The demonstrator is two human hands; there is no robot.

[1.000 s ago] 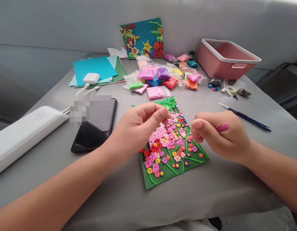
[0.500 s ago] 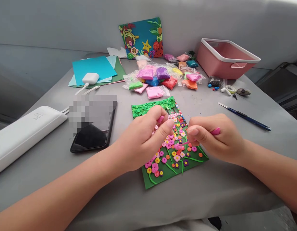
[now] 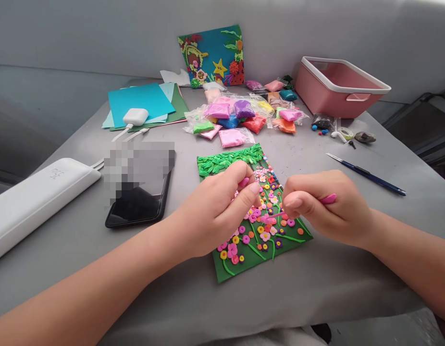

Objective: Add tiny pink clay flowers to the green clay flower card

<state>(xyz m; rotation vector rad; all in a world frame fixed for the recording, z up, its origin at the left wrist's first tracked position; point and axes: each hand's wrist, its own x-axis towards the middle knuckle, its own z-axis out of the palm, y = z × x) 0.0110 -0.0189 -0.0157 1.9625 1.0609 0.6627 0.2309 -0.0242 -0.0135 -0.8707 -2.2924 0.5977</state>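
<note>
A dark green card (image 3: 226, 269) covered with small clay flowers, stems and a leafy green top band lies beneath both hands. My left hand (image 3: 226, 206) is closed over the card's left half, with a bit of pink clay (image 3: 244, 182) between thumb and curled fingers. My right hand (image 3: 323, 206), closed at the card's right edge, grips a thin pink tool (image 3: 328, 199). Its rounded end sticks out behind the fingers, and its thin end points left over the pink flowers. The two hands are a short gap apart.
Bagged coloured clay (image 3: 232, 137) lies behind the card. A pink basket (image 3: 352, 98) stands at the back right, near a blue craft knife (image 3: 374, 178). Left are a black phone (image 3: 136, 209), a white power bank (image 3: 38, 202) and blue paper (image 3: 139, 103). A sea picture (image 3: 215, 57) leans behind.
My left hand has dipped slightly, and more of the pink clay shows. My right hand has shifted slightly right with the pink tool.
</note>
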